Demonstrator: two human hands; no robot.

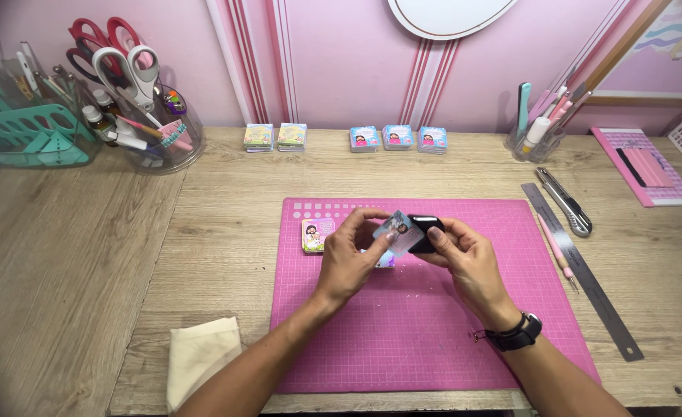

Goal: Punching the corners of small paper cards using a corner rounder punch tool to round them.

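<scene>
The fingers of the left hand close narrowly on a small printed card, light blue with a little cartoon figure, and the right hand pinches a small black tool that touches the right edge of the card. Both are held just above the middle of the mat.

The wooden desk carries everything. On it lies the pink cutting mat with a white grid and a row of white circles along the top edge. Right of the mat a long steel ruler lies diagonally, with a pink thin pen-like tool beside it and a metal utility knife near its top. In the far right corner is a pink flat pad.

At the far left stand a teal plastic organizer and a round clear holder with red and white scissors. A cream cloth lies folded at the near edge.

Along the back wall are five small stacks of cards: two greenish-yellow stacks and three blue stacks. On the mat, just left of the left hand, one more small pink stack lies flat. A clear cup of pens stands behind.
</scene>
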